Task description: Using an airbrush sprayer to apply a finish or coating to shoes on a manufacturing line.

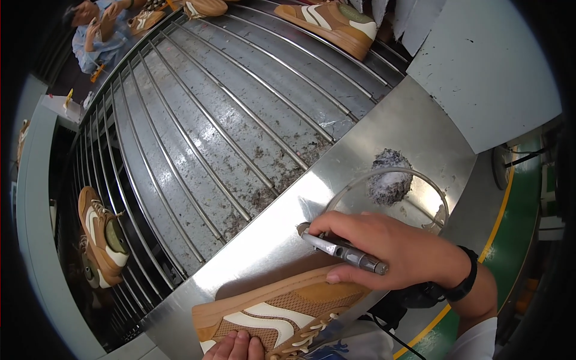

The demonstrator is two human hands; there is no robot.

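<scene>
Head view. The right hand point(390, 246) was clenched around a slim metal pen-shaped tool point(342, 249), its tip directed toward the steel bench plate point(288, 222). A clear hose point(384, 174) looped from the tool's region around a grey clump of fluff and dust point(390, 177) lying on the plate. The right thumb rested against the upper edge of the tan sneaker point(276, 315).

The tan sneaker lay on its side at the near edge of the plate, at the lower centre of the frame, white side stripe and laces facing up. The left hand point(237, 347) pressed on the lower part of the sneaker; only the fingertips showed, so whether it gripped or merely steadied cannot be determined.

Handling judgement: the sneaker appeared light, with a soft fabric upper and a firmer sole. The sole edge or heel would offer the most secure hold; the laces were loose and could snag.

Containers: none were visible. The slatted metal conveyor point(210, 120) carried 1 matching sneaker point(333, 24) at the far end, and 2 more sneakers point(102, 237) sat at its left side. A seated person point(96, 30) at the far left held another shoe.
</scene>
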